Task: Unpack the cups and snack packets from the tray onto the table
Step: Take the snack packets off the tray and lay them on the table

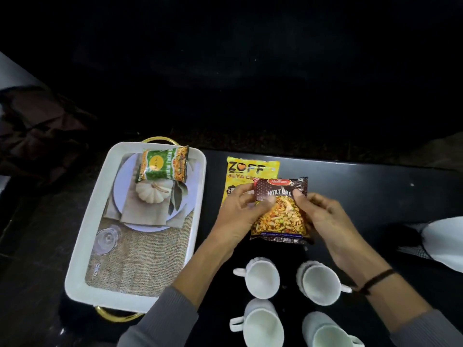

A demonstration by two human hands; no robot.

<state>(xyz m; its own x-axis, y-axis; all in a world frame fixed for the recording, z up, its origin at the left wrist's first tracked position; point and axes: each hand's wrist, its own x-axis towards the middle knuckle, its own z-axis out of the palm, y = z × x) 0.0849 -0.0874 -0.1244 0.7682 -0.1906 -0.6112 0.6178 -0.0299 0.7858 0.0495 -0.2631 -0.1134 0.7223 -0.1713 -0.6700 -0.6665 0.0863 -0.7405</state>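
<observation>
A white tray [82,246] with gold handles lies at the left on the black table [375,191]. One green snack packet [162,167] rests at the tray's far end. A yellow packet [246,171] lies on the table right of the tray. Over its near right corner I hold a dark brown mixture packet [280,216]: my left hand [238,216] grips its left edge and my right hand [323,216] its right edge. Several white cups stand on the table near me, among them one [261,278] under my left wrist and one [318,284] under my right.
The tray's floor carries a printed picture of a plate, a pumpkin and burlap. A dark cloth [37,136] lies at the far left. A white and black object [441,241] sits at the table's right edge. Beyond the table all is dark.
</observation>
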